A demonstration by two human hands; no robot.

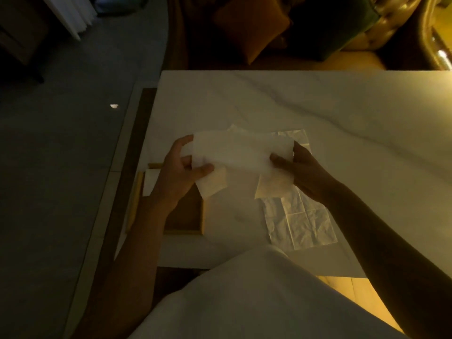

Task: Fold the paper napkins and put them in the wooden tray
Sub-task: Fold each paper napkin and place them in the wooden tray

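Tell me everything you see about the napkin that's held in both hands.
The held napkin is thin white paper, soft and creased, stretched sideways in the air above the table. The left hand pinches its left end, the right hand its right end. Both lower corners hang down loosely.

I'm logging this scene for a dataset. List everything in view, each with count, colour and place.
held white paper napkin: one, white, in the air above the table, between both hands
flat unfolded paper napkins: at least one, white, creased, on the table below the right hand
rectangular wooden tray: one, light brown, table's near-left corner
small folded napkin: one, white, in the tray's far-left part
white marble table: one, grey-veined, centre
square orange cushion: one, on the seat beyond the table
left hand: pinches the held napkin's left end
right hand: pinches its right end
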